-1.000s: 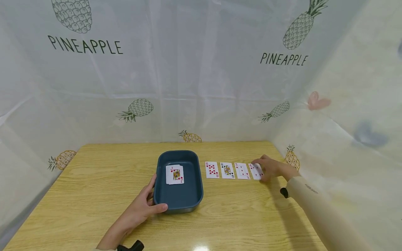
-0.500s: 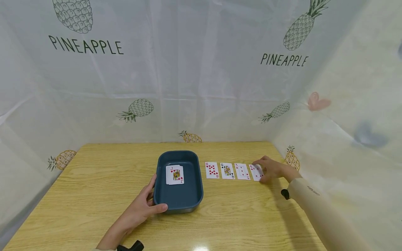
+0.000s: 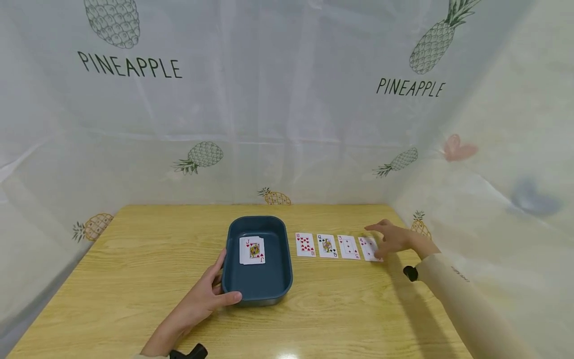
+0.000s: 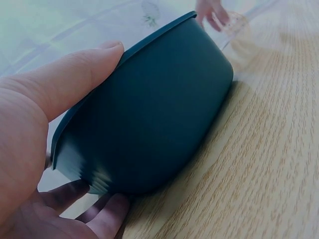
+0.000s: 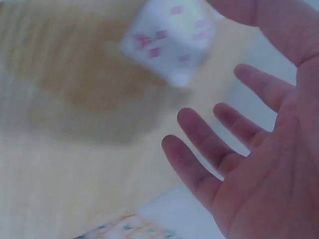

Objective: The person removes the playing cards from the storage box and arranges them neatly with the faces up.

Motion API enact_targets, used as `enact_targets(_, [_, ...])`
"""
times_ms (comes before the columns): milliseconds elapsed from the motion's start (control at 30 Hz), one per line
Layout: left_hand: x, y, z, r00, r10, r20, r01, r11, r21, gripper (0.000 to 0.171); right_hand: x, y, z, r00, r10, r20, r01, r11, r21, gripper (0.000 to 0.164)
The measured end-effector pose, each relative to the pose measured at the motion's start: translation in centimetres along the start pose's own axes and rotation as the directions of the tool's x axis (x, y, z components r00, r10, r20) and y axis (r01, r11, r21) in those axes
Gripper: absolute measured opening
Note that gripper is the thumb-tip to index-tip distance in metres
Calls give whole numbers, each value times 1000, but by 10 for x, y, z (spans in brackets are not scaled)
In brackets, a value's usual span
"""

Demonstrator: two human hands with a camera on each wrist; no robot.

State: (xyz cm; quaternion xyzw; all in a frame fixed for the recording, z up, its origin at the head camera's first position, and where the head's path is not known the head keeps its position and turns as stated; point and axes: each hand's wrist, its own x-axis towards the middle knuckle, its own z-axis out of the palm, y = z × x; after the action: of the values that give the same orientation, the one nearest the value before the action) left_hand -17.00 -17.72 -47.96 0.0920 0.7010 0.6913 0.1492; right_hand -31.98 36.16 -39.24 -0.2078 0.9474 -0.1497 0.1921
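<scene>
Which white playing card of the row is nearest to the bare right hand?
The rightmost card, with a red 4; the right hand overlaps only this one.

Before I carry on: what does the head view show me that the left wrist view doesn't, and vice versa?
Only the head view: the tray's inside, with a small pile of cards topped by a jack, and the row of ten, queen, three and four.

Only the left wrist view: a close look at the tray's outer wall, with fingertips by its lower edge.

Both: the left hand gripping the blue tray, the right hand beyond it, and the wooden table.
</scene>
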Motion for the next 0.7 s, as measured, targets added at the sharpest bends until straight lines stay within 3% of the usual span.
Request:
enact_targets(167, [1, -1, 1, 1000, -13, -25, 13, 1000, 2, 115, 5, -35, -12, 987, -133, -88, 134, 991, 3, 83])
enact_targets(333, [1, -2, -1, 999, -16, -33, 16, 1000, 7, 115, 22, -90, -13, 948, -268, -174, 268, 963, -28, 80])
enact_targets(500, [0, -3, -2, 1000, -14, -20, 14, 1000, -2, 116, 41, -142, -3, 918, -348, -190, 356, 934, 8, 79])
enact_targets(700, [0, 0, -1, 1000, -2, -6, 2, 1000, -1, 116, 66, -191, 16, 903, -390, -179, 415, 901, 130, 81])
